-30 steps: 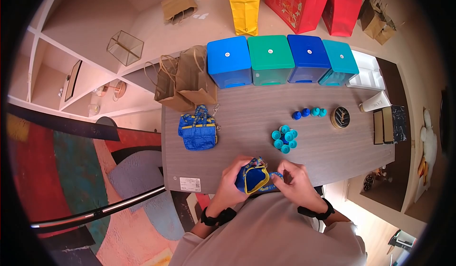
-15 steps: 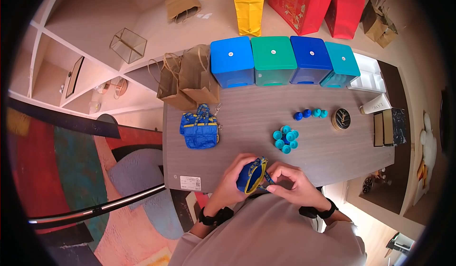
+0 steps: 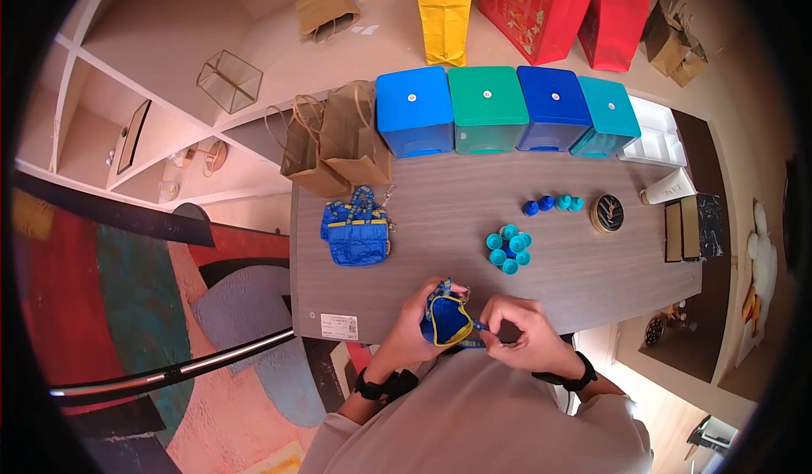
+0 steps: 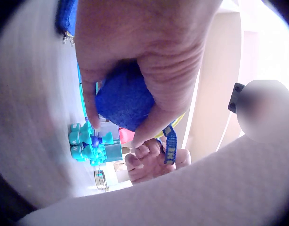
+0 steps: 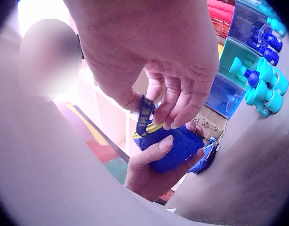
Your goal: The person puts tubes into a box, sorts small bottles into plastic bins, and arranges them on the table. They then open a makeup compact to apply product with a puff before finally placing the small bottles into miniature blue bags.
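Observation:
Close to the body, over the table's near edge, my left hand (image 3: 412, 322) grips a small blue bag (image 3: 448, 320) from its left side. Its yellow-trimmed mouth gapes upward, showing the blue inside. My right hand (image 3: 526, 332) pinches one patterned blue handle strap (image 5: 144, 116) between thumb and fingers, pulling it out to the right of the mouth. In the left wrist view, the left thumb and fingers wrap round the blue fabric (image 4: 124, 101). Farther left on the table lies more blue bag material with yellow trim, a similar small bag (image 3: 357, 241) with a metal chain.
Teal cup-shaped pieces (image 3: 509, 266) stand clustered around a blue one, beyond the right hand. Several small blue and teal pieces (image 3: 547, 202) form a row near a round black tin (image 3: 607, 213). Lidded boxes (image 3: 488, 107) and brown paper bags (image 3: 351, 140) line the back.
The bag's mouth first turned sideways, then swung back to face up and spread wider. The right hand moved with the strap, its fingers now closer together. Things on the table stayed put.

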{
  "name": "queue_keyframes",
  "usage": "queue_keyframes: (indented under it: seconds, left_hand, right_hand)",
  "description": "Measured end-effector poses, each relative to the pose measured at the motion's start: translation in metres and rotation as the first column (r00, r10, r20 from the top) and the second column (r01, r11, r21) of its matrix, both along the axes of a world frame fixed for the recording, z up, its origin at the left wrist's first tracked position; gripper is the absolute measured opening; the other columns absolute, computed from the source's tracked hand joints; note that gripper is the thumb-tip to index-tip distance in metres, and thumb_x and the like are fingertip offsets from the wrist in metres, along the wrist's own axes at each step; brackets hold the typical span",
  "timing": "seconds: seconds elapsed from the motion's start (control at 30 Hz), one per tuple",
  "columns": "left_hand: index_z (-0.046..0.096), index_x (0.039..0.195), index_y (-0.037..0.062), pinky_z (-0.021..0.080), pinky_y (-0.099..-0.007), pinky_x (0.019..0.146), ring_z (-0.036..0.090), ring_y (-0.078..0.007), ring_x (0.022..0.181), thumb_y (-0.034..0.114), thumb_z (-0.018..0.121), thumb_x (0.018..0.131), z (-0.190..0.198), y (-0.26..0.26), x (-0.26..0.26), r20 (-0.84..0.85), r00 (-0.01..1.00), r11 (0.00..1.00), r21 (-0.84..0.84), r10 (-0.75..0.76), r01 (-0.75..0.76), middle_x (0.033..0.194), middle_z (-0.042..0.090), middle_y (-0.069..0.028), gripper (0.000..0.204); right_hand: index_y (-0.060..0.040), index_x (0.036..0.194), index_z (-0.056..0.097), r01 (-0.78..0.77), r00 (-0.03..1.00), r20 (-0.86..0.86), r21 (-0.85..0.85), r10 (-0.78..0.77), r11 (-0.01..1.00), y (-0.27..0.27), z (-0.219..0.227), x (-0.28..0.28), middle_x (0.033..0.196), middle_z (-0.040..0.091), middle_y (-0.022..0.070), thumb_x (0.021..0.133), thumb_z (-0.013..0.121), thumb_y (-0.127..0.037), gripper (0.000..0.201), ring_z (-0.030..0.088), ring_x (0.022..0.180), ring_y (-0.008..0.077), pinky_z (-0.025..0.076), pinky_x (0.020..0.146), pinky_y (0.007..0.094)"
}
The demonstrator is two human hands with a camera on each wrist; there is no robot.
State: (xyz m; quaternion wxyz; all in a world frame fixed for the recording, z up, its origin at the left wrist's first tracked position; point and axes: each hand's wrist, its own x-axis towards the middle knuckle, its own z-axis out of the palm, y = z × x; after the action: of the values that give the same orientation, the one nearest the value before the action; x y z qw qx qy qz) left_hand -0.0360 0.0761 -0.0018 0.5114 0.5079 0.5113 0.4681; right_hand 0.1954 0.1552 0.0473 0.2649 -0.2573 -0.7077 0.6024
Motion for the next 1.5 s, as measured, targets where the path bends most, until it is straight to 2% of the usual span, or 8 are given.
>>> queue_keyframes:
  seconds: [0.23,0.63,0.7,0.87,1.03,1.2,1.4,1.5]
  left_hand:
    - [0.064,0.134,0.0029,0.055,-0.0370,0.105,0.072,-0.0271,0.121,0.003,0.094,0.076,0.002,0.001,-0.003,-0.071,0.997,0.996,0.081,-0.018,0.024,0.129,0.069,-0.0126,0.065]
    - [0.060,0.133,0.0062,0.057,-0.0387,0.102,0.074,-0.0259,0.115,0.015,0.102,0.070,-0.004,-0.001,-0.006,-0.164,0.986,0.996,0.093,0.034,-0.019,0.125,0.074,-0.0109,0.076]
    - [0.058,0.134,0.0029,0.056,-0.0409,0.100,0.071,-0.0396,0.115,0.003,0.094,0.071,0.005,0.001,-0.008,-0.226,0.973,0.996,0.053,-0.051,0.065,0.127,0.069,-0.0170,0.073]
    - [0.057,0.133,0.0027,0.056,-0.0416,0.100,0.070,-0.0410,0.114,0.002,0.093,0.069,0.004,0.004,-0.011,-0.245,0.966,0.991,0.084,-0.077,0.100,0.127,0.069,-0.0172,0.073]
    - [0.060,0.130,0.0033,0.056,-0.0405,0.100,0.072,-0.0391,0.113,0.002,0.094,0.069,0.003,0.005,-0.012,-0.204,0.977,0.992,0.098,-0.054,0.075,0.125,0.071,-0.0159,0.070]
    - [0.064,0.129,0.0032,0.056,-0.0313,0.097,0.072,-0.0142,0.110,0.006,0.096,0.077,0.003,0.003,-0.017,-0.149,0.989,1.000,0.005,0.022,-0.022,0.120,0.074,-0.0074,0.061]
    - [0.066,0.128,0.0032,0.056,-0.0312,0.099,0.071,-0.0129,0.110,0.004,0.094,0.080,0.001,0.011,-0.025,-0.194,0.976,0.994,-0.024,0.100,-0.106,0.121,0.075,-0.0073,0.056]
    - [0.066,0.128,0.0019,0.055,-0.0341,0.101,0.073,-0.0193,0.113,0.002,0.093,0.078,0.010,0.028,-0.034,-0.299,0.941,0.987,0.044,0.160,-0.153,0.123,0.074,-0.0107,0.057]
  right_hand:
    - [-0.0096,0.135,0.073,-0.092,0.983,0.181,0.330,0.033,0.939,0.007,0.009,-0.010,0.108,0.068,0.0081,0.091,0.084,-0.014,0.046,0.072,0.089,0.0307,0.061,0.075,0.0420]
    - [-0.0064,0.125,0.077,-0.139,0.956,0.289,0.600,-0.052,0.788,0.015,0.016,-0.017,0.110,0.068,0.0066,0.094,0.084,-0.029,0.039,0.070,0.097,0.0264,0.059,0.075,0.0402]
    - [-0.0061,0.123,0.077,-0.142,0.955,0.294,0.577,-0.043,0.804,0.016,0.015,-0.015,0.107,0.069,0.0065,0.095,0.083,-0.028,0.035,0.070,0.096,0.0264,0.059,0.076,0.0403]
    - [-0.0053,0.119,0.078,-0.143,0.955,0.295,0.534,-0.025,0.833,0.017,0.016,-0.013,0.103,0.070,0.0065,0.097,0.080,-0.026,0.030,0.070,0.092,0.0272,0.059,0.075,0.0410]
    - [-0.0033,0.114,0.079,-0.108,0.978,0.209,0.446,0.013,0.888,0.024,0.025,-0.010,0.105,0.072,0.0080,0.100,0.078,-0.019,0.022,0.072,0.093,0.0291,0.060,0.076,0.0417]
    - [0.0020,0.103,0.079,-0.077,0.995,0.078,0.236,0.060,0.969,0.032,0.033,0.001,0.105,0.074,0.0125,0.103,0.072,-0.009,0.013,0.072,0.088,0.0308,0.059,0.078,0.0396]
    - [0.0024,0.087,0.075,-0.112,0.988,-0.127,-0.209,0.087,0.971,0.039,0.030,0.018,0.094,0.074,0.0111,0.117,0.056,-0.024,0.044,0.071,0.086,0.0233,0.055,0.081,0.0377]
    - [-0.0108,0.062,0.053,-0.085,0.939,-0.326,-0.532,-0.111,0.843,0.037,0.026,0.019,0.078,0.065,0.0088,0.119,0.045,-0.047,0.068,0.054,0.070,0.0169,0.044,0.068,0.0325]
